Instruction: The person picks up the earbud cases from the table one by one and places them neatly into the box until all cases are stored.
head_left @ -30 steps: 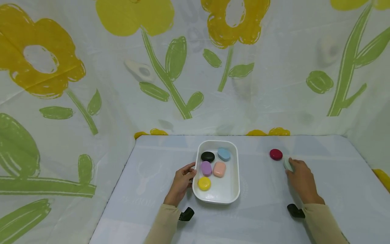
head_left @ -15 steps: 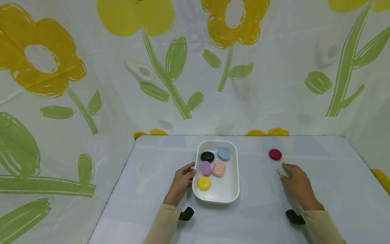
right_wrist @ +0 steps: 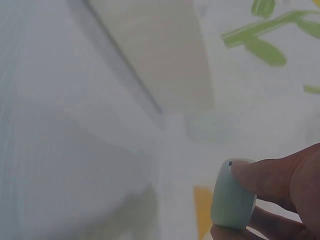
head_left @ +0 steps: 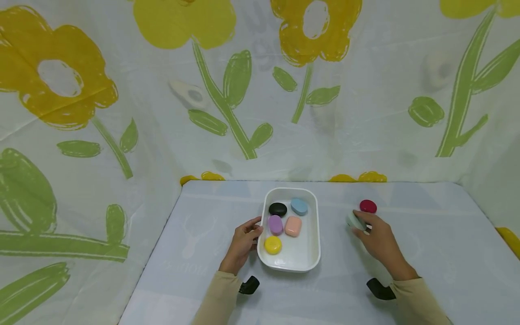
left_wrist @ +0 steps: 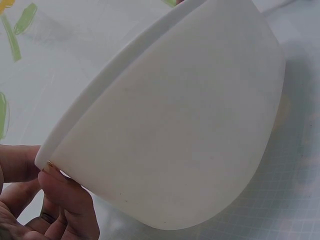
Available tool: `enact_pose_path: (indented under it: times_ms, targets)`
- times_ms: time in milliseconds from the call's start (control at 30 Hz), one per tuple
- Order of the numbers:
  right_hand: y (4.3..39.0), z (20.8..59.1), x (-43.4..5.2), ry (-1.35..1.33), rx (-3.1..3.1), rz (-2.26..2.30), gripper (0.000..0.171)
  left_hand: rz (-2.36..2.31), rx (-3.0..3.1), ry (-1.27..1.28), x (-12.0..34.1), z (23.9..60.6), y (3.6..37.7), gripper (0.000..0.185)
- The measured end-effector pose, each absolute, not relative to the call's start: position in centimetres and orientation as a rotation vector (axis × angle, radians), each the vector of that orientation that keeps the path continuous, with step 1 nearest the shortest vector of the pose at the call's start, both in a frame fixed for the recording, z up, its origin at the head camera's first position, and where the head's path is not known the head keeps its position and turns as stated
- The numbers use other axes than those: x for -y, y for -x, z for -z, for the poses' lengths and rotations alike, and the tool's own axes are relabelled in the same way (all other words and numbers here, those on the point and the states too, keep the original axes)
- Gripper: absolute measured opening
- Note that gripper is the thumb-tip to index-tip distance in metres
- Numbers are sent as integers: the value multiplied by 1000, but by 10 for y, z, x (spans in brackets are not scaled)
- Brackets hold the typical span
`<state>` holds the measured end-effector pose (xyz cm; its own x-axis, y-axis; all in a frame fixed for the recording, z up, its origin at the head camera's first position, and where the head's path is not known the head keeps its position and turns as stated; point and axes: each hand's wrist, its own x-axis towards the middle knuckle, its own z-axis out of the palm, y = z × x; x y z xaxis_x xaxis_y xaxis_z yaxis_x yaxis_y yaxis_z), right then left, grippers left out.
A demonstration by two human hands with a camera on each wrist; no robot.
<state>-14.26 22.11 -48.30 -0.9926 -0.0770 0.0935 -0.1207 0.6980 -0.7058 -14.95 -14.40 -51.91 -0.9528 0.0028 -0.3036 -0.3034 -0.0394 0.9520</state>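
Note:
My left hand (head_left: 242, 243) grips the left rim of a white rounded tray (head_left: 305, 253); in the left wrist view its fingertips pinch the rim of the tray (left_wrist: 170, 130). Inside lie a black soap (head_left: 278, 209), a blue soap (head_left: 299, 206), a purple soap (head_left: 275, 225), a pink soap (head_left: 293, 226) and a yellow soap (head_left: 273, 245). To the right of the tray, my right hand (head_left: 382, 239) holds a pale green soap (head_left: 355, 221) between thumb and fingers. The right wrist view shows this green soap (right_wrist: 232, 195) pinched on edge. A red soap (head_left: 368, 206) lies just beyond the right hand.
The tray stands on a pale table (head_left: 203, 289) backed by a flower-printed curtain (head_left: 365, 135). A black wrist device sits at each cuff, the left device (head_left: 249, 285) near the tray's front and the right device (head_left: 380, 289) farther right.
My right hand has moved left toward the tray with the green soap, away from its place beside the red soap. The left hand and the tray have stayed put.

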Motion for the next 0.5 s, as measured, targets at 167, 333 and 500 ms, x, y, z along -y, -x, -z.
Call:
enact_pose_path:
  times_ms: [167,333,500]
  targets:
    - [144,469,-200,-217,2817,-1240,58,-2099,-2016,322,144,520,150,44]
    - [147,463,-181,-288,2808,-1262,58,-2098,-2019,330,143,519,149,44]
    - [149,460,-164,-367,2825,-1260,59,-2092,-2032,323,142,517,148,45]
